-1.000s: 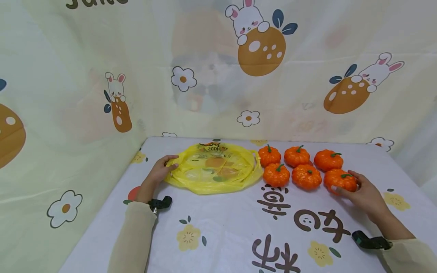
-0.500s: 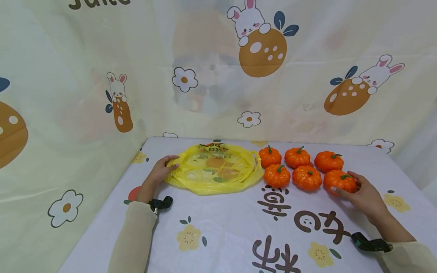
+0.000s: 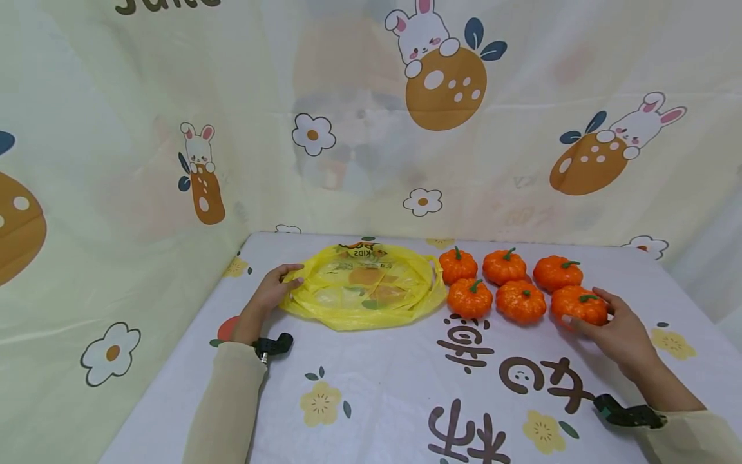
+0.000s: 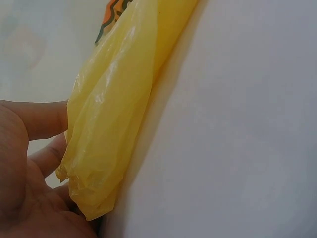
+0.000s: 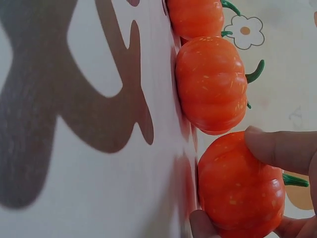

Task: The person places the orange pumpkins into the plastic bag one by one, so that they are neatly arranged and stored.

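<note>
Between right-hand fingers [image 5: 286, 148], glossy ribbed pumpkin [image 5: 242, 188]

a rabbit-print curtain [image 3: 255, 71] hangs behind a white tablecloth [image 3: 382, 370] bearing yellow flowers [image 3: 321, 404] and brown lettering [image 3: 563, 391].

Head view: small print [image 3: 361, 265] on your yellow bag [image 3: 348, 314] is too fine to read. Left wrist view: the edge cuts your left hand [image 3: 269, 291]; its fingertips hide behind the bag. Right wrist view: the top edge crops the uppermost pumpkin [image 5: 195, 19]; your right hand [image 3: 625, 338], cropped too, covers part of the gripped pumpkin [image 5: 240, 191].
</note>
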Available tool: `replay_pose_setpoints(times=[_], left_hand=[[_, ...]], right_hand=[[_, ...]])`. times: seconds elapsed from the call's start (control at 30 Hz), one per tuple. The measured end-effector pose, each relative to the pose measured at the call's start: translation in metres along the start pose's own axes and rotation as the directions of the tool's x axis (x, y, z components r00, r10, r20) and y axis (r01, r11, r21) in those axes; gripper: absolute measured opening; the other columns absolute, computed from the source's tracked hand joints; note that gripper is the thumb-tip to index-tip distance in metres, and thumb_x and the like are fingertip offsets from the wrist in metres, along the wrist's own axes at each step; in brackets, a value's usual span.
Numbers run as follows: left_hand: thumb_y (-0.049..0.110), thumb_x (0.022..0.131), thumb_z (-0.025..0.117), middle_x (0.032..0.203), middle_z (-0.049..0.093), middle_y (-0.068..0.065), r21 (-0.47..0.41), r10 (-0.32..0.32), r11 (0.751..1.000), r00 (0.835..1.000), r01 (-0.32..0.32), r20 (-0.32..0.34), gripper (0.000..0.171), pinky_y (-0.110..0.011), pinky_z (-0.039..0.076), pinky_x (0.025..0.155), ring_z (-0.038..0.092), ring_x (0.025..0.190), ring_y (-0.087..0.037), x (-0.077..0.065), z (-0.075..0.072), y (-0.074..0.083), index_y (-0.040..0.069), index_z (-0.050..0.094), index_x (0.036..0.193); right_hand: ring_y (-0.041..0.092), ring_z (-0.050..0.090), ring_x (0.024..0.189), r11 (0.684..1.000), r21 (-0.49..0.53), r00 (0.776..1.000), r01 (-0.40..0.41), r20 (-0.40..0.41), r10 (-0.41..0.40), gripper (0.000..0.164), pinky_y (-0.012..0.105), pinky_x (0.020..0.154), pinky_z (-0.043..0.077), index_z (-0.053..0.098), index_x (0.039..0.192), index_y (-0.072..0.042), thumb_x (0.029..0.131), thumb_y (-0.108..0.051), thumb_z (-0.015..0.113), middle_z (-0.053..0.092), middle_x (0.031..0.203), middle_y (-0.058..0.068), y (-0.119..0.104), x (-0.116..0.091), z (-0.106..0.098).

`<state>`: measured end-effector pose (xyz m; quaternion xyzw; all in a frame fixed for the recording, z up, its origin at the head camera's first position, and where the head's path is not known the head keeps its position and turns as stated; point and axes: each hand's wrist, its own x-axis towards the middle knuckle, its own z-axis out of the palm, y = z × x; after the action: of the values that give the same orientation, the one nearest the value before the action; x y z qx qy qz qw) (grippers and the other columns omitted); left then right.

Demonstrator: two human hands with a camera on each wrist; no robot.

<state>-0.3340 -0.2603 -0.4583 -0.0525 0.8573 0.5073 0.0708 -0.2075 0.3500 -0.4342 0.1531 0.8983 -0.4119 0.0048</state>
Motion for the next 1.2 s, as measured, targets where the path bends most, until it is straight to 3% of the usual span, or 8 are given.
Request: replay_pose_setpoints(times=[0.4, 0.63, 1.07, 1.17, 1.2], left_hand=[[0.021, 0.099, 0.059, 0.157, 0.037, -0.009, -0.009, -0.002, 1.000, 1.000, 0.002, 0.006, 0.042, -0.048, 0.023, 0.122, 0.030, 0.145, -0.030, 0.000, -0.001, 0.002, 0.016, 0.053, 0.140], [0.020, 0.099, 0.059, 0.158, 0.036, -0.009, -0.016, -0.006, 1.000, 1.000, 0.006, 0.013, 0.042, -0.048, 0.022, 0.122, 0.029, 0.146, -0.030, -0.002, -0.001, 0.002, 0.015, 0.053, 0.140], [0.021, 0.098, 0.060, 0.158, 0.036, -0.008, -0.005, -0.019, 1.000, 1.000, 0.019, 0.004, 0.042, -0.048, 0.023, 0.122, 0.030, 0.145, -0.030, 0.001, 0.000, 0.001, 0.017, 0.053, 0.140], [0.022, 0.099, 0.060, 0.158, 0.036, -0.008, -0.005, -0.021, 1.000, 1.000, 0.021, 0.007, 0.043, -0.048, 0.024, 0.122, 0.030, 0.145, -0.030, 0.002, 0.000, 0.000, 0.017, 0.053, 0.140], [0.022, 0.098, 0.060, 0.158, 0.036, -0.008, -0.006, -0.021, 1.000, 1.000, 0.021, 0.006, 0.042, -0.048, 0.024, 0.122, 0.031, 0.144, -0.030, 0.001, -0.001, 0.000, 0.017, 0.053, 0.140]], right_hand=[[0.058, 0.017, 0.139, 0.993, 0.111, 0.998, -0.027, -0.059, 0.034, 0.097, 0.069, 0.106, 0.032, 0.003, 0.157, -0.002, 0.091, -0.032, 0.068, 0.002, 0.158, 0.037, -0.008, -0.006, 0.001], [0.057, 0.015, 0.141, 0.989, 0.133, 0.995, -0.062, -0.064, 0.071, 0.096, 0.068, 0.107, 0.032, 0.003, 0.158, -0.005, 0.092, -0.031, 0.068, 0.000, 0.158, 0.036, -0.016, -0.010, 0.001], [0.053, 0.020, 0.139, 0.987, 0.149, 0.996, -0.051, -0.068, 0.061, 0.096, 0.067, 0.106, 0.034, 0.005, 0.158, -0.009, 0.092, -0.040, 0.066, 0.004, 0.160, 0.032, -0.024, -0.019, 0.003], [0.051, 0.024, 0.136, 0.990, 0.134, 0.996, -0.047, -0.070, 0.057, 0.095, 0.065, 0.105, 0.039, 0.005, 0.158, -0.008, 0.093, -0.041, 0.066, 0.006, 0.159, 0.033, -0.026, -0.022, 0.004], [0.051, 0.025, 0.135, 0.991, 0.124, 0.996, -0.043, -0.069, 0.052, 0.094, 0.060, 0.101, 0.045, 0.005, 0.158, -0.008, 0.093, -0.040, 0.065, 0.008, 0.159, 0.034, -0.027, -0.023, 0.004]])
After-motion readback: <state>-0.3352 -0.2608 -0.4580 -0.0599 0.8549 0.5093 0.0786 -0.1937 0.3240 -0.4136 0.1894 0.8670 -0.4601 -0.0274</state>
